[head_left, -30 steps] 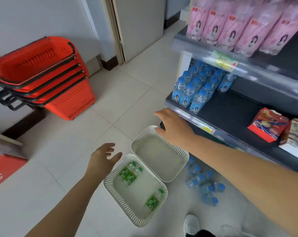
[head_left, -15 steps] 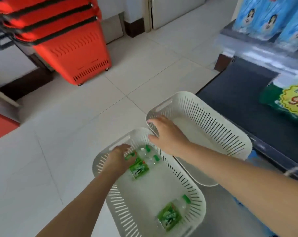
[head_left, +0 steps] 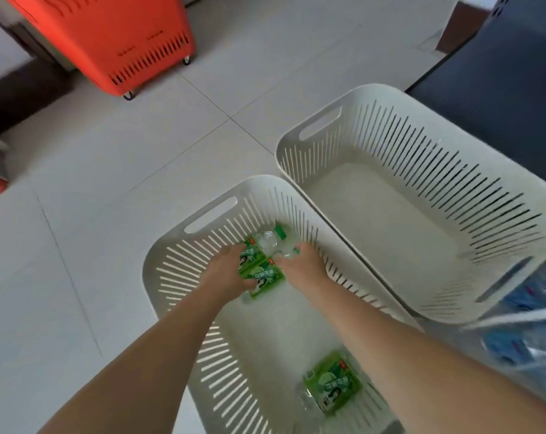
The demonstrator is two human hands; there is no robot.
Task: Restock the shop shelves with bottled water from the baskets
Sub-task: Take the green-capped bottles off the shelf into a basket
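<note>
While two green-labelled water bottles lie at the far end of the near white basket, they are held from both sides. The left hand is curled round their bodies, and the right hand is closed over a neck. A third bottle is seen lying by the basket's near right corner. A second white basket is set just beside it.

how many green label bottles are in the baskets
3, in the nearer basket: two green-label bottles at its far end under the left hand and right hand, a third bottle at its near end. More may be hidden.
</note>
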